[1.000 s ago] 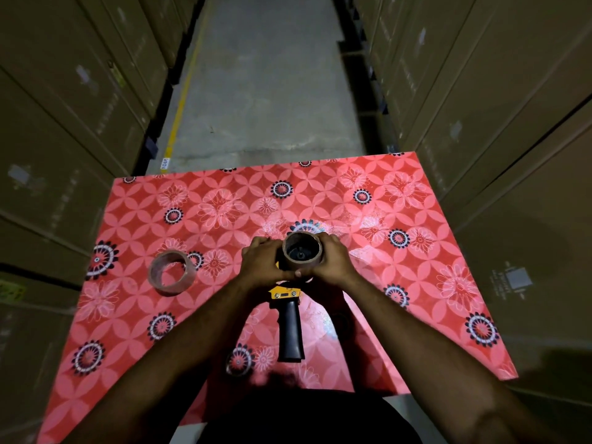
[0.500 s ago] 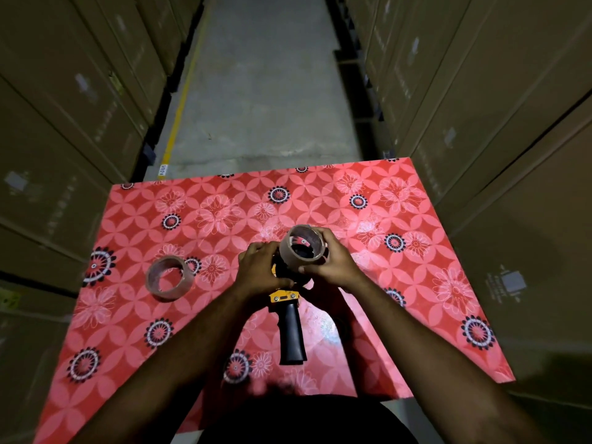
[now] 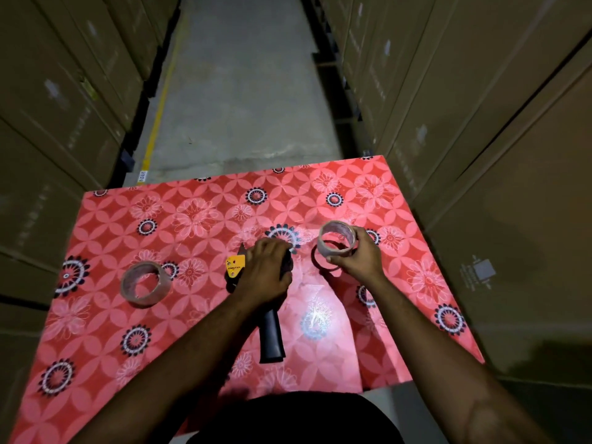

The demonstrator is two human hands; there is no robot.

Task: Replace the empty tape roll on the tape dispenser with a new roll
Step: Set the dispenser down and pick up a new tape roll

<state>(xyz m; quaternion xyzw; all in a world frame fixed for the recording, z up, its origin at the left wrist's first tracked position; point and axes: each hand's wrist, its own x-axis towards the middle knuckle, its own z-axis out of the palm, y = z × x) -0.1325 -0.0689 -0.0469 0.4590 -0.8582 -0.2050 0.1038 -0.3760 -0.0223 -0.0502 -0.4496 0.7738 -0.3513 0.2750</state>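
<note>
The tape dispenser [image 3: 270, 331], black-handled with a yellow plate, lies on the red flowered table [image 3: 224, 213]. My left hand [image 3: 267, 270] covers and grips its upper body, hiding the spool. My right hand [image 3: 358, 259] holds the empty tape roll [image 3: 336, 238], a thin bare core, just above the table to the right of the dispenser. A new roll [image 3: 144, 285] of brown tape lies flat at the table's left, apart from both hands.
Tall stacks of cardboard boxes [image 3: 480, 123] wall in both sides of the table. A concrete aisle [image 3: 243, 91] with a yellow line runs beyond the far edge. The table's near edge meets my dark shirt [image 3: 294, 418].
My right hand has pulled the empty core off the dispenser and carried it to the right. My left hand has shifted over the dispenser's body, which has tilted down onto the table.
</note>
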